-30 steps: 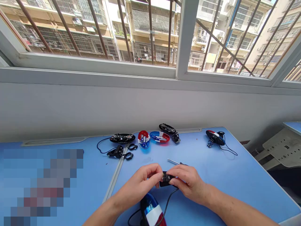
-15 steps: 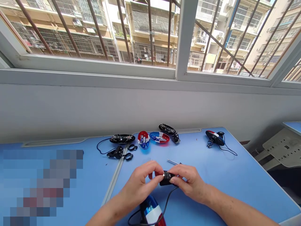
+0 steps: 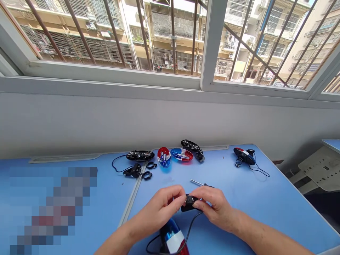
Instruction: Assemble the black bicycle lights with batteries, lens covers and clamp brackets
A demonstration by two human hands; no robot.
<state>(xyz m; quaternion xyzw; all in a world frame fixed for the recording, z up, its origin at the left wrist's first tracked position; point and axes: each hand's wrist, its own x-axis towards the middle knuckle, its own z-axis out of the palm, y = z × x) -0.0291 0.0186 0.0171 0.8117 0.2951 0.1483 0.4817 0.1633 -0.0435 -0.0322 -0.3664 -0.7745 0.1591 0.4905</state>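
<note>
My right hand (image 3: 214,203) grips a small black plastic part (image 3: 189,203) by its right side, between thumb and fingers. The thumb and forefinger of my left hand (image 3: 167,203) are pinched together at the part's left end; what they hold, if anything, is too small to make out. A thin black cable (image 3: 191,224) runs from the part down to a blue, white and red bicycle siren light (image 3: 173,235), which lies below my left hand and is cut off by the frame's bottom edge. Just behind my right hand lies a screwdriver (image 3: 197,182), its handle partly hidden.
Along the back lie black siren bases (image 3: 140,155), red-and-blue covers (image 3: 181,154), a black clamp ring (image 3: 147,175) and a black bracket (image 3: 134,170). An assembled siren light (image 3: 244,156) rests at the right. A seam (image 3: 131,202) crosses the blue table (image 3: 255,198). A blurred patch covers the left.
The whole view has shifted slightly to the right. Both hands stay at the black part; the shiny bit seen at the left fingertips shows less now.
</note>
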